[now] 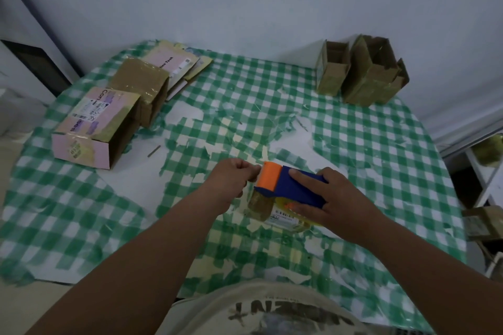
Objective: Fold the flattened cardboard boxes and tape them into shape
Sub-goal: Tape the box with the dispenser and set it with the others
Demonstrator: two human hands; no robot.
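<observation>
Though hand-held, blue-orange tape dispenser [288, 185]

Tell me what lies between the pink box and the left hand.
In the head view, only torn checked tablecloth and a small dark stick lie between the pink box and the left hand.

small box [285, 219]: mostly hidden under tape dispenser [294, 185] | left hand [231, 179] fingers: blurred, grip unclear

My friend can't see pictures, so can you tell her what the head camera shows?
A person's right hand holds a blue and orange tape dispenser on a small box, while the left hand pinches at the dispenser's tape end. They work on a table with a torn green checked cloth, with taped boxes at the left and open boxes at the back right.
</observation>
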